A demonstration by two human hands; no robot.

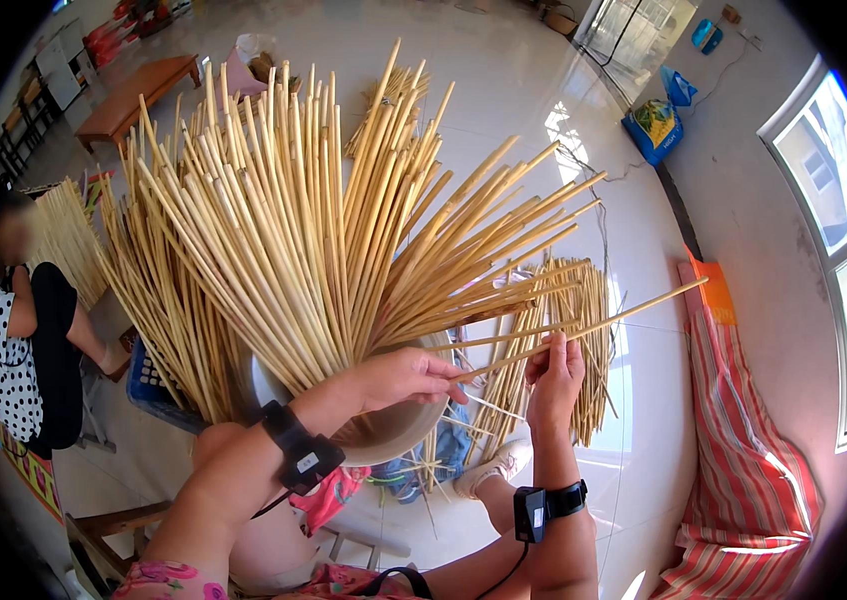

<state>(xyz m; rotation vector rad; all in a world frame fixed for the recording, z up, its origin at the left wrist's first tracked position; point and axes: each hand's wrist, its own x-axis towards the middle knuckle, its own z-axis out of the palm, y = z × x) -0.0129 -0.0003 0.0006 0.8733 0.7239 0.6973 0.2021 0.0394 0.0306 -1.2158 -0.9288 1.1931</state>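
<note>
A long, thin tan stalk (633, 312) slants up to the right across both my hands. My left hand (408, 380) pinches its lower end, fingers closed. My right hand (555, 378) is closed around its middle, with the thumb on top. Just above that grip, the tip of another stalk points towards my right hand. Beside my left hand, a thick fan of similar stalks (273, 230) stands in a wide, pale round tub (378, 445) in front of my knees. My left forearm covers part of the tub's rim.
A blue basket (155, 392) with more stalks stands left of the tub. Loose stalks (593, 350) lie on the floor at right. A person (3, 340) sits at far left. Red striped cloth (743, 440) lies along the right wall. A low brown table (138, 95) stands behind.
</note>
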